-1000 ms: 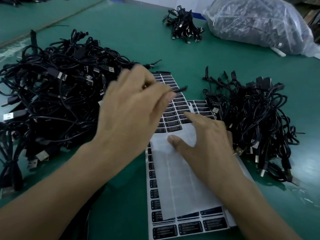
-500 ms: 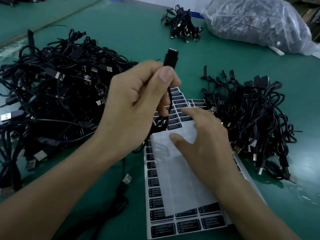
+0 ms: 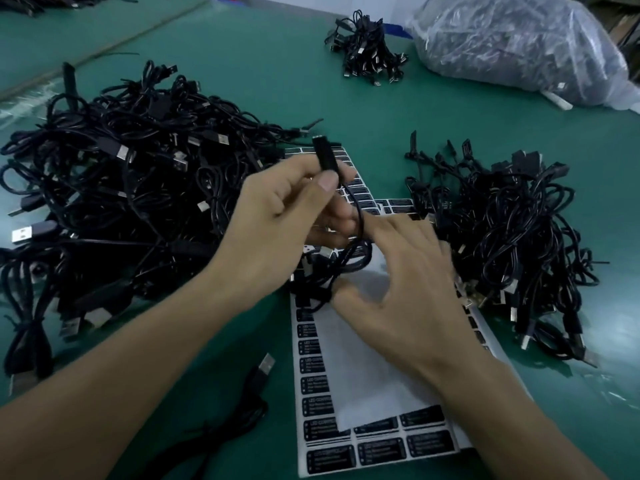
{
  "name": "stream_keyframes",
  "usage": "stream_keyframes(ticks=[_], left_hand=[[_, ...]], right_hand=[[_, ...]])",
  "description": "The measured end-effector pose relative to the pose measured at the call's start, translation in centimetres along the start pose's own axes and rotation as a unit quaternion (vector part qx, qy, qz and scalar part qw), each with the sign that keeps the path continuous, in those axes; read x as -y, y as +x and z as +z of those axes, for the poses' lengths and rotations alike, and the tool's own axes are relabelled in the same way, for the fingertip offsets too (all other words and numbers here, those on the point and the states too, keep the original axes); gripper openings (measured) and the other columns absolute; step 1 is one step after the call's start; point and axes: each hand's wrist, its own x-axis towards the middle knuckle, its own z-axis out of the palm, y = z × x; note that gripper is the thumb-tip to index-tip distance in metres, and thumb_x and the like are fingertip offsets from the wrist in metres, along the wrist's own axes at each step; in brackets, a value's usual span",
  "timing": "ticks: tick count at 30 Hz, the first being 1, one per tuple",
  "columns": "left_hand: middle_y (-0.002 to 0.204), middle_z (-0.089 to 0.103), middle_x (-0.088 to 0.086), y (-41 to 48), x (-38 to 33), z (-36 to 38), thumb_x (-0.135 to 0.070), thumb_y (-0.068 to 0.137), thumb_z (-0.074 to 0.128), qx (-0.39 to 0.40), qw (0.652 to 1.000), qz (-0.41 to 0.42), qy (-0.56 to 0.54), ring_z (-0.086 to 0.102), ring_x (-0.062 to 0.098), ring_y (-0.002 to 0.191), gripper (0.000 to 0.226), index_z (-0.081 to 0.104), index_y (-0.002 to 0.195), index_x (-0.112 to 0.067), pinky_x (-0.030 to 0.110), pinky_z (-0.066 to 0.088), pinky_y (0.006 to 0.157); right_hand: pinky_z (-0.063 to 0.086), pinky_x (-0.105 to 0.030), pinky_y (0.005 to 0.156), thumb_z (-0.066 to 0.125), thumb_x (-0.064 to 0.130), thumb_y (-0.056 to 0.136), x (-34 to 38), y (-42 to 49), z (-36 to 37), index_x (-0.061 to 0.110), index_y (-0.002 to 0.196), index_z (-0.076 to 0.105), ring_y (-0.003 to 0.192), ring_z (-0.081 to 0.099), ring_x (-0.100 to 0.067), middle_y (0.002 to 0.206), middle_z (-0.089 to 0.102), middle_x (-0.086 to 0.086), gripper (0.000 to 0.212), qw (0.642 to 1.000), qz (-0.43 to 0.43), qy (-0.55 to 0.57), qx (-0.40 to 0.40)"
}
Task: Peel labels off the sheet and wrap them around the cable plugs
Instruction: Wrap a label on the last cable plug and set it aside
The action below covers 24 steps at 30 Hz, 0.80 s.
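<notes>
Above the one label sheet [image 3: 363,386], printed "LED CONT…", left fingers [image 3: 322,183] pinch one plug [image 3: 322,154]; right fingers [image 3: 391,233] spread apart; three cable heaps [image 3: 121,188] surround it.

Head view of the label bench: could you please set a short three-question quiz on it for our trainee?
1. True or false: the left hand holds a cable plug.
2. Which lies under the right hand? A) label sheet B) plastic bag C) metal tray
3. Fill in: the bigger cable pile lies on the person's ____ side.
Key: 1 true; 2 A; 3 left.
</notes>
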Motion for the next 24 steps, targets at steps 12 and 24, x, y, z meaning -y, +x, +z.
stream_keyframes(ticks=[12,24], left_hand=[[0.118,0.057,-0.018,0.6,1.1,-3.1,-0.082,0.087,0.012,0.182,0.797,0.061,0.573,0.048,0.004,0.109,0.075,0.049,0.136,-0.039,0.031,0.042,0.08],[0.063,0.046,-0.02,0.8,0.4,-3.7,-0.069,0.087,0.044,0.062,0.866,0.119,0.482,0.049,-0.005,0.06,0.05,0.068,0.095,-0.026,0.025,0.037,0.055]], right_hand=[[0.045,-0.022,0.054,0.053,0.029,0.102,-0.9,0.6,-0.3,0.024,0.086,0.064,0.055,0.059,-0.007,0.07,0.065,0.005,0.02,0.946,0.099,0.268,-0.153],[0.046,-0.016,0.048,0.067,0.022,0.095,-1.2,0.7,-0.3,0.017,0.085,0.068,0.055,0.066,-0.009,0.071,0.072,0.003,0.011,0.915,0.138,0.344,-0.161]])
